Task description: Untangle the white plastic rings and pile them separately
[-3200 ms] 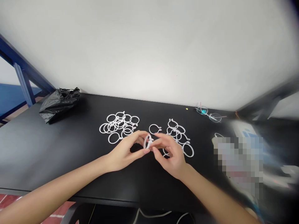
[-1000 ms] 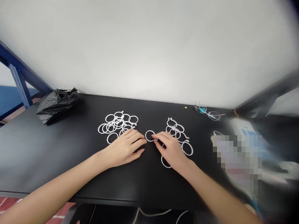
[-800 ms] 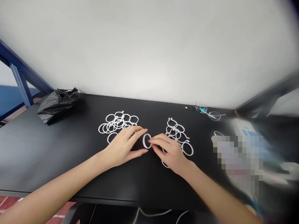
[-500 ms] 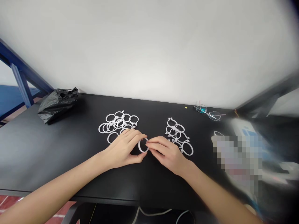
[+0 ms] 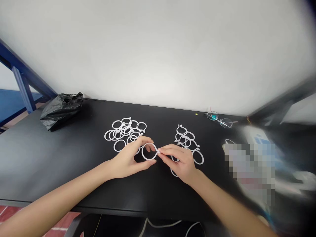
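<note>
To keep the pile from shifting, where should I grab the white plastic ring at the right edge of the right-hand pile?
Pinch the outer rim of the white plastic ring at its right side, coming from the right with your right hand. It seems to lie flat on the black table, with its upper left meeting the pile, while that right arc looks free.

White plastic curtain ring [image 5: 149,151] no longer lying flat on the worktop [image 5: 81,164]: lifted, and turned from edge-on to showing its full round face to the camera. Right hand [image 5: 176,163] has moved in, fingertips [image 5: 160,150] now pinching the ring at its right end. Left hand [image 5: 128,161] has shifted, fingers now curled up behind the hoop.
</note>
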The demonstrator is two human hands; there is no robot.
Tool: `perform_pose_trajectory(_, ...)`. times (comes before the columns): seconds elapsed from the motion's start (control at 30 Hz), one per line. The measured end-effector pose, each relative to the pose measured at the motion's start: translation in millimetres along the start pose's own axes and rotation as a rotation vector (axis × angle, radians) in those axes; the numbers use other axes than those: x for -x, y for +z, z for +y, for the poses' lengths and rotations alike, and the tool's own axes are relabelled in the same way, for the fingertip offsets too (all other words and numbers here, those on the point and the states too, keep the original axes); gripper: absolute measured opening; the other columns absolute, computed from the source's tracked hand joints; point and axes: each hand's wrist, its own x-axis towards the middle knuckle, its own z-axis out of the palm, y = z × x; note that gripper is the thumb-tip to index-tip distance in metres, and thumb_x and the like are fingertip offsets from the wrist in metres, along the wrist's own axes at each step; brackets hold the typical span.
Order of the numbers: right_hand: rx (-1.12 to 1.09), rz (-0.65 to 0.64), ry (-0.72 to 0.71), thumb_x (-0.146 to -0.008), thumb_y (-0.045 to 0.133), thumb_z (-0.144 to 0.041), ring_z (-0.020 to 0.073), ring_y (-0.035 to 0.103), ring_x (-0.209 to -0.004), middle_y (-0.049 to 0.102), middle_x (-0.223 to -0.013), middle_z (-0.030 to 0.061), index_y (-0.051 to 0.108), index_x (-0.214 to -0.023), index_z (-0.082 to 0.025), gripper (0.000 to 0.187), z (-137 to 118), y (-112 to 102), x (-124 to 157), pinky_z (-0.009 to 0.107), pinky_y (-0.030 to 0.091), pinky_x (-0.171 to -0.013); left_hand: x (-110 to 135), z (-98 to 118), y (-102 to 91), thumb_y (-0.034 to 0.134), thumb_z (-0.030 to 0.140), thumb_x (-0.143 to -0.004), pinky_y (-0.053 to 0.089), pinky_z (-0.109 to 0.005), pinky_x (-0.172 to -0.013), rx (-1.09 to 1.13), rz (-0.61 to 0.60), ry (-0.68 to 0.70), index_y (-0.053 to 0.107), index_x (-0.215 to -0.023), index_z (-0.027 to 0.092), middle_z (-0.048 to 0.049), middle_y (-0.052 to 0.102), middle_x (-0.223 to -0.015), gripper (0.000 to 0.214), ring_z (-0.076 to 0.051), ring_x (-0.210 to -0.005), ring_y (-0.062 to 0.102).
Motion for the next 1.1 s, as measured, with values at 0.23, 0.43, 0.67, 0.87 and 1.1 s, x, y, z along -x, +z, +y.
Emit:
perform_pose_trajectory(0.23,-0.044,0.003,0.034,-0.086,0.067,-0.011,0.0154,0.072,-0.071,0.076,-0.084,0.0056,0.073,-0.093,-0.020,0.013,-2,3,0,0.026,0.061,-0.062,0,-1,2.8,0.057,0.026,-0.093,0.052,-0.029,-0.077,0.078,-0.090,0.014,0.040,-0.121,0.023,0.0007,0.059,-0.085,0.032,-0.014,-0.079,0.058)
perform_pose_trajectory(0.43,-0.090,-0.004,0.063,-0.086,0.067,-0.011,0.0149,0.072,-0.069,0.076,-0.082,0.0053,0.074,-0.092,-0.020,0.013,-3,2,0,0.026,0.061,-0.061,1,2,0.9,0.052,0.026,-0.096,0.049,-0.027,-0.070,0.065,-0.138,-0.003,0.038,-0.121,0.023,0.0023,0.052,-0.080,0.029,-0.013,-0.073,0.054)
perform_pose_trajectory(0.67,-0.091,0.007,0.043,-0.086,0.066,-0.009,0.0151,0.073,-0.069,0.077,-0.083,0.0050,0.074,-0.092,-0.020,0.015,-4,3,1,0.025,0.061,-0.060,3,2,0.5,0.054,0.027,-0.095,0.048,-0.025,-0.067,0.060,-0.128,0.002,0.040,-0.119,0.022,0.0030,0.052,-0.078,0.029,-0.012,-0.070,0.053)
perform_pose_trajectory(0.87,-0.013,0.031,0.031,-0.085,0.066,-0.008,0.0156,0.072,-0.070,0.076,-0.084,0.0053,0.074,-0.096,-0.021,0.018,-4,2,-1,0.026,0.061,-0.062,-3,-1,-5.9,0.064,0.028,-0.089,0.050,-0.032,-0.085,-0.147,-0.027,0.077,0.052,-0.114,0.021,-0.0058,0.060,-0.104,0.029,-0.018,-0.097,0.059)
perform_pose_trajectory(1.1,0.052,0.065,0.079,-0.087,0.061,-0.008,0.0167,0.071,-0.073,0.075,-0.085,0.0051,0.072,-0.097,-0.021,0.020,-1,0,-1,0.030,0.060,-0.064,-9,-20,-22.4,0.058,0.030,-0.092,0.046,-0.044,-0.092,-0.583,0.088,0.076,0.054,-0.113,0.019,-0.0111,0.060,-0.113,0.024,-0.026,-0.104,0.057)
